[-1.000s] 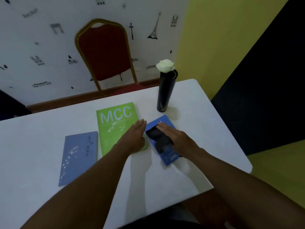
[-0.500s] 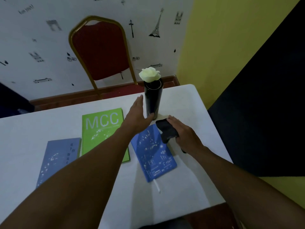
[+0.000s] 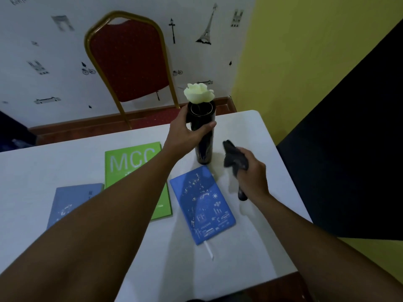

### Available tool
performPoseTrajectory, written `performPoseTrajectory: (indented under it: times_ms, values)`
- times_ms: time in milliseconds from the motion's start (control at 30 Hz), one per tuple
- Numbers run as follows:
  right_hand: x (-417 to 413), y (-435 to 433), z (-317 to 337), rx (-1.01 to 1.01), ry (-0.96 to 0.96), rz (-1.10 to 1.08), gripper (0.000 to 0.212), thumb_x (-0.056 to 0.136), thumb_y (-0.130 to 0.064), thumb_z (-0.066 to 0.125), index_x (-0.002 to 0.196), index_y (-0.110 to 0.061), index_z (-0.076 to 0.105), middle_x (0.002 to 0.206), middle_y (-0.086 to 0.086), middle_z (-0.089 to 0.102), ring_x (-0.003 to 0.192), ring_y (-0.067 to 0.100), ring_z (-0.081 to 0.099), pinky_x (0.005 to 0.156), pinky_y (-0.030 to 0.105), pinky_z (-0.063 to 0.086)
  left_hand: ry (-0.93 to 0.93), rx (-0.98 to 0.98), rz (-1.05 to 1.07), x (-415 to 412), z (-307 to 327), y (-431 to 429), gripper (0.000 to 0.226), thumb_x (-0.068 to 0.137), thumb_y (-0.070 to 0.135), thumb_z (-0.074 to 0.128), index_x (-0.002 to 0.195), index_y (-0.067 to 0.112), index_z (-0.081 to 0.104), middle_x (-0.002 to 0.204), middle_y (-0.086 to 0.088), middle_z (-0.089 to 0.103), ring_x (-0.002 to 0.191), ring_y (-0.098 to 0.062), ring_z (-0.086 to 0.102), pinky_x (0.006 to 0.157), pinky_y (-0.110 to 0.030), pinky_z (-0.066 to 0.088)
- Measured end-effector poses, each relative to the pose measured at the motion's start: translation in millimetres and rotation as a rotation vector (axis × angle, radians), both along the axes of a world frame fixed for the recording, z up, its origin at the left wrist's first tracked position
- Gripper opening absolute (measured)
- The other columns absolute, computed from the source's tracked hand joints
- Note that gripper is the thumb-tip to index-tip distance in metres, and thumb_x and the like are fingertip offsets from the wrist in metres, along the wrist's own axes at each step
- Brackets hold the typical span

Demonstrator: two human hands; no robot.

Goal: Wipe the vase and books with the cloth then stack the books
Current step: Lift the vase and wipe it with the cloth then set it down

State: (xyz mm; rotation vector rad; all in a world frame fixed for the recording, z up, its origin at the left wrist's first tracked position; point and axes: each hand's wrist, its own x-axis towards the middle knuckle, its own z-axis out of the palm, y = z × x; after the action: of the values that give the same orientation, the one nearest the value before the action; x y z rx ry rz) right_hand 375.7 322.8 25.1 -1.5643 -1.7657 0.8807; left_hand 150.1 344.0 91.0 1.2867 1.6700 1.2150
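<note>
A tall black vase (image 3: 202,149) with a white rose (image 3: 198,92) stands upright at the back of the white table (image 3: 32,171). My left hand (image 3: 185,134) is wrapped around its upper part. My right hand (image 3: 250,173) hovers just right of the vase, closed on a dark cloth (image 3: 234,158). Three books lie flat: a bright blue one (image 3: 202,203) in front of the vase, a green one marked MCC (image 3: 130,158) to its left, and a grey-blue one (image 3: 67,199) farther left, both partly hidden by my left forearm.
A red chair with a gold frame (image 3: 128,62) stands behind the table against the patterned white wall. The table's right edge (image 3: 283,171) runs close beside my right hand, with a yellow wall and a dark panel beyond.
My left hand left the green book, reached forward and took hold of the vase. My right hand lifted the cloth off the bright blue book and moved it up beside the vase.
</note>
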Motion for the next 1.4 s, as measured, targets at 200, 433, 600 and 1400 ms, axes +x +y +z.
performPoseTrajectory:
  times_ms: [200,433,600,1400]
  values:
    - [-51,11,49,0.026,0.268,-0.172,0.056,0.09,0.01,0.052,0.135,-0.023,0.062,0.12,-0.011,0.065,0.113,0.006,0.059,0.08,-0.003,0.041,-0.282,-0.057,-0.027,-26,13,-13,0.046,0.083,0.046,0.079,0.122,0.031,0.062,0.12,0.005,0.071,0.112,-0.015,0.068,0.097,-0.048,0.057]
    - [-104,-10,64,0.289,0.292,0.244,0.063,0.099,-0.007,0.062,0.157,-0.011,0.037,0.166,0.008,0.033,0.146,0.02,0.044,0.109,0.033,0.051,-0.587,-0.123,-0.087,-32,27,-19,0.049,0.097,0.042,0.063,0.135,0.013,0.055,0.126,-0.01,0.069,0.113,-0.026,0.069,0.09,-0.05,0.059]
    - [-81,-67,-2,0.446,-0.027,0.571,0.074,0.089,-0.004,0.062,0.157,-0.006,0.033,0.17,0.012,0.015,0.158,0.04,0.005,0.111,0.061,0.043,-0.652,-0.137,-0.051,-40,33,-18,0.047,0.1,0.041,0.058,0.137,0.011,0.054,0.129,-0.015,0.066,0.114,-0.028,0.068,0.091,-0.042,0.059]
    - [-41,-82,-35,0.438,0.027,0.618,0.055,0.106,-0.01,0.05,0.156,-0.002,0.03,0.172,0.007,0.01,0.157,0.03,0.018,0.119,0.033,0.039,-0.597,-0.158,-0.207,-23,35,-1,0.048,0.101,0.043,0.055,0.134,0.009,0.059,0.125,-0.015,0.069,0.115,-0.028,0.068,0.096,-0.04,0.055]
